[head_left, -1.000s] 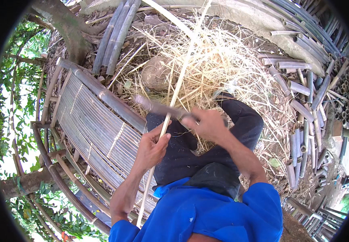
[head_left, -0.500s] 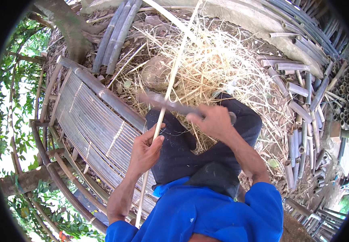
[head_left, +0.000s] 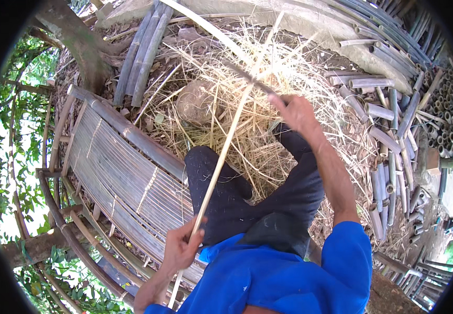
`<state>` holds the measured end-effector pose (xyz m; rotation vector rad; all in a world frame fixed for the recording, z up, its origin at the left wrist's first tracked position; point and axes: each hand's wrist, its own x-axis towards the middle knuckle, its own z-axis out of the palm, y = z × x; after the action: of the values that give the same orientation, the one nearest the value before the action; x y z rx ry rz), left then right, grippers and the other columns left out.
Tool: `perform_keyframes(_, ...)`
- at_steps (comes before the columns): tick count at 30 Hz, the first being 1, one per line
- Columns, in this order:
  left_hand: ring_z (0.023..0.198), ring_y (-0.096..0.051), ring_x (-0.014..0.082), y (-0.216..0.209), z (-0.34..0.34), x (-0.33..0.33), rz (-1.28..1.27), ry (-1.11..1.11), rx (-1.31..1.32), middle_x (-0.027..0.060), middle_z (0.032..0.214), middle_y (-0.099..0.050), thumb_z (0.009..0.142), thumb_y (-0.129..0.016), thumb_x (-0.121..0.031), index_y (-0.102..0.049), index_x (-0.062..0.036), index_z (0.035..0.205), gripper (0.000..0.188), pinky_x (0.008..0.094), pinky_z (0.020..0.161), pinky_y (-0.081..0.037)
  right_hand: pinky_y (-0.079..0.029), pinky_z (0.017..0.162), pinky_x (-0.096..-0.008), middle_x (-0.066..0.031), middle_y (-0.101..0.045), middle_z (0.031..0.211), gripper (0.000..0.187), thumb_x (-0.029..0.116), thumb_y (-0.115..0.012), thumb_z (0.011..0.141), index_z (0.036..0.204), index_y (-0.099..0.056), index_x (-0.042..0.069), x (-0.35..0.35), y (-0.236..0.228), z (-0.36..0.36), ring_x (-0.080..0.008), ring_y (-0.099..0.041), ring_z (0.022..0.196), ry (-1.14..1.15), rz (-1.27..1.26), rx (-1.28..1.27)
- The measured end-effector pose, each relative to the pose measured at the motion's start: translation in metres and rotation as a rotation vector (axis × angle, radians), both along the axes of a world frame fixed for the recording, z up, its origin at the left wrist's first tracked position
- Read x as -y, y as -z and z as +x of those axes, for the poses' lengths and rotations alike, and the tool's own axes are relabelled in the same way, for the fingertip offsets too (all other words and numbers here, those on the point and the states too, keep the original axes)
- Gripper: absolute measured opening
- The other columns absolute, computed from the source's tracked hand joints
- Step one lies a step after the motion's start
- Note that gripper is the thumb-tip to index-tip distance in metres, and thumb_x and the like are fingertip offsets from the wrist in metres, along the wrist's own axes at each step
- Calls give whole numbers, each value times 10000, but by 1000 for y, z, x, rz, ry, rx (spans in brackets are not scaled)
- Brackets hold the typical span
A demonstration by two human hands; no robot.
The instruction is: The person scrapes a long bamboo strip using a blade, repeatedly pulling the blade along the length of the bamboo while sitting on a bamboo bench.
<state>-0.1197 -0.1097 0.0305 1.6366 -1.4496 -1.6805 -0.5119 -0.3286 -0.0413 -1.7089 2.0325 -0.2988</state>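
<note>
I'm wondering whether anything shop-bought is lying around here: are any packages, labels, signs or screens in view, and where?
None show. The view holds only natural materials: cut grey bamboo tubes stacked at the right, pale dry straw-like shavings on the ground, a woven bamboo slat bench at the left, and the long pale bamboo strip held in the hands.

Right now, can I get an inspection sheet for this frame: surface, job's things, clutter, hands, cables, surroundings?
Surface: bamboo bench, slatted, person seated on it.
Job's things: long bamboo strip running up from the left hand; dark blade at the right hand.
Clutter: shavings heaped on the ground; cut bamboo tubes at right.
Hands: left hand shut on the strip; right hand raised, grips the blade.
Cables: nothing seen.
Surroundings: tree trunk, bamboo poles, foliage at left.
</note>
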Motion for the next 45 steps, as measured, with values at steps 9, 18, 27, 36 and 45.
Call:
perform_keyframes(9, 485, -450, 32, -1, 13, -19, 257, -91, -15, -55, 606, -483, 1028, -610, -199, -662, -13, 1282, 318, 233, 422, -331, -519, 568, -476, -185, -623, 576, 932, 823, -372, 926, 818, -723, -34, 39, -10, -48, -316, -634, 534, 152, -328, -39)
perform_keyframes(18, 445, -400, 32, 5, -51, 89, 86, -122, -245, -39, 599, -477, 1076, -524, -220, -613, -32, 1347, 341, 212, 394, -287, -531, 573, -475, -159, -634, 627, 606, 651, -578, 936, 950, -675, 53, -85, 8, 80, -362, -663, 580, -217, -306, 183)
perform_keyframes(27, 426, -383, 32, 6, -55, 67, 135, -129, -276, -41, 616, -483, 1073, -530, -213, -614, -38, 1341, 331, 206, 386, -278, -517, 610, -499, -181, -648, 655, 619, 664, -585, 911, 867, -664, 51, -64, 8, 52, -397, -669, 632, -62, -176, 167)
perform_keyframes(36, 524, -413, 17, 4, -36, 50, 64, -92, -165, -55, 627, -478, 1058, -570, -201, -644, -17, 1295, 309, 210, 466, -296, -545, 595, -469, -133, -620, 556, 673, 709, -600, 880, 797, -703, 50, -65, -13, 58, -328, -674, 567, -293, -256, 19)
perform_keyframes(45, 534, -431, 9, -12, 2, -2, 99, -113, -89, -45, 622, -523, 1015, -649, -209, -693, 20, 1207, 302, 215, 459, -311, -560, 628, -460, -127, -626, 574, 956, 824, -320, 937, 1009, -747, -28, 6, 21, -54, -244, -684, 631, 192, -145, 17)
